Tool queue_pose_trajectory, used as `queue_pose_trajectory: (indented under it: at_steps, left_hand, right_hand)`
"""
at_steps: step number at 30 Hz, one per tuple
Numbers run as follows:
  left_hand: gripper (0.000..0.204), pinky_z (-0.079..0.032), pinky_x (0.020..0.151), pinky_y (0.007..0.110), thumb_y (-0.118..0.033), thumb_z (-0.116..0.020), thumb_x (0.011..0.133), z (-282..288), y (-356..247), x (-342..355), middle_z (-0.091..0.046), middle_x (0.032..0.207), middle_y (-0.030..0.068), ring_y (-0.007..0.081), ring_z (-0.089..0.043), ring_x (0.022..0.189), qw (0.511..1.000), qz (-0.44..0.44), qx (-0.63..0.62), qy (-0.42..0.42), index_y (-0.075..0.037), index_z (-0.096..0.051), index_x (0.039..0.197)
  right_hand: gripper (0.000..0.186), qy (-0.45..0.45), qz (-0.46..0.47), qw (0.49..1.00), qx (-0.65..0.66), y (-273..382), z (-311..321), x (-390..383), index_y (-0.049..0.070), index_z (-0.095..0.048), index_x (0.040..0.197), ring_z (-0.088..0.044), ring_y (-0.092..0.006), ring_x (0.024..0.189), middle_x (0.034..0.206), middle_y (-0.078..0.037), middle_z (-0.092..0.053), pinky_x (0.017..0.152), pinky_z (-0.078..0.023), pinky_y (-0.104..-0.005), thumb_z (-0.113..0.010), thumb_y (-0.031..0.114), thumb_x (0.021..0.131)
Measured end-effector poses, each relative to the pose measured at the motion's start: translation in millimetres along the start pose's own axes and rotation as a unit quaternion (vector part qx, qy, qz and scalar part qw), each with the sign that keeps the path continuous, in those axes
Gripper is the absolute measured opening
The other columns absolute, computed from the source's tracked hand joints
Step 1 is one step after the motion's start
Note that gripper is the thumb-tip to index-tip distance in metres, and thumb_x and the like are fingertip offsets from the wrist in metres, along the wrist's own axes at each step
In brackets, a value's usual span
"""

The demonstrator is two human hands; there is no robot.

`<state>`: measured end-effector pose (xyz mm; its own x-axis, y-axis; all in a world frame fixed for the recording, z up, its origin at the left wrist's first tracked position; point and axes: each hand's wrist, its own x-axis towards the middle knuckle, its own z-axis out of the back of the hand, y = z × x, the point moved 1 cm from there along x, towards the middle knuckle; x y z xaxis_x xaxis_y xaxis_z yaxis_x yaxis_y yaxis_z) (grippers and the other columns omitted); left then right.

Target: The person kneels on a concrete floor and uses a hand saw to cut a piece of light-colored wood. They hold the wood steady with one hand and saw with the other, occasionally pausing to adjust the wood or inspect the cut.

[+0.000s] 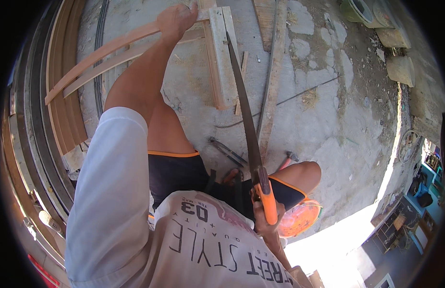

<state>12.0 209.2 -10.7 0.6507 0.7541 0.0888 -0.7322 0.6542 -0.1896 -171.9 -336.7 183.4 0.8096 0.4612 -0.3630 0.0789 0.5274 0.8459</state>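
Note:
In my right hand (270,217), low in the view, is a handsaw (246,110) with an orange and black handle. Its long dark blade points away from me, and the far tip reaches the pale boards (225,72), beside the gap between them. My left arm stretches forward. At the far end my left hand (176,21) is closed on a long reddish wooden strip (109,48) that runs off to the left and meets the boards. A second wooden strip (104,65) lies alongside, nearer to me. Part of my left hand's grip is hidden.
Long planks (61,96) are stacked at the left. A narrow board (273,72) lies right of the saw. Near my legs are a pincer-like tool (227,152), a hammer (290,157) and an orange bucket (301,218). Tubs (400,71) stand far right on the concrete floor (323,129).

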Motion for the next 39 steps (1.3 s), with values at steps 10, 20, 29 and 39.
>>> queue_pose_trajectory:
  at_steps: [10, 20, 29, 39]
  left_hand:
    - [0.076, -0.059, 0.082, 0.054, -0.064, -0.041, 0.104, 2, 3, -5, -0.077, 0.095, 0.0281, 0.0479, -0.075, 0.093, 1.0, 0.013, 0.008, 0.003, -0.002, -0.082, 0.096]
    - [0.07, -0.058, 0.079, 0.052, -0.059, -0.044, 0.104, 9, -6, -10, -0.077, 0.09, 0.026, 0.0448, -0.076, 0.086, 1.0, 0.018, -0.013, 0.003, -0.002, -0.083, 0.093]
    - [0.073, -0.059, 0.082, 0.053, -0.063, -0.043, 0.104, 11, 5, -10, -0.077, 0.093, 0.0287, 0.0477, -0.075, 0.091, 1.0, 0.02, -0.021, -0.001, -0.002, -0.082, 0.096]
    - [0.076, -0.058, 0.082, 0.053, -0.064, -0.04, 0.105, 17, -16, -10, -0.077, 0.09, 0.0278, 0.0475, -0.075, 0.09, 0.999, 0.005, -0.039, 0.036, -0.001, -0.082, 0.093]
  right_hand:
    - [0.012, 0.029, 0.007, 0.996, 0.082, 30, -57, 155, -0.002, -0.062, 0.086, -0.054, -0.0066, 0.063, 0.067, 0.0, -0.056, 0.056, -0.043, -0.0308, -0.067, 0.004, 0.095]
    - [0.028, -0.009, 0.029, 0.999, -0.03, -23, 8, -12, -0.005, -0.074, 0.113, -0.071, -0.0194, 0.066, 0.081, -0.011, -0.073, 0.067, -0.055, -0.0293, -0.069, 0.008, 0.09]
    - [0.013, 0.053, -0.012, 0.995, 0.084, 16, -37, 113, -0.005, -0.068, 0.093, -0.057, -0.0096, 0.062, 0.069, -0.003, -0.063, 0.057, -0.046, -0.0299, -0.065, 0.008, 0.095]
    - [0.011, 0.043, 0.066, 0.996, 0.032, -31, -34, 88, -0.004, -0.07, 0.094, -0.066, -0.0134, 0.062, 0.072, -0.008, -0.068, 0.056, -0.049, -0.0316, -0.069, 0.007, 0.093]
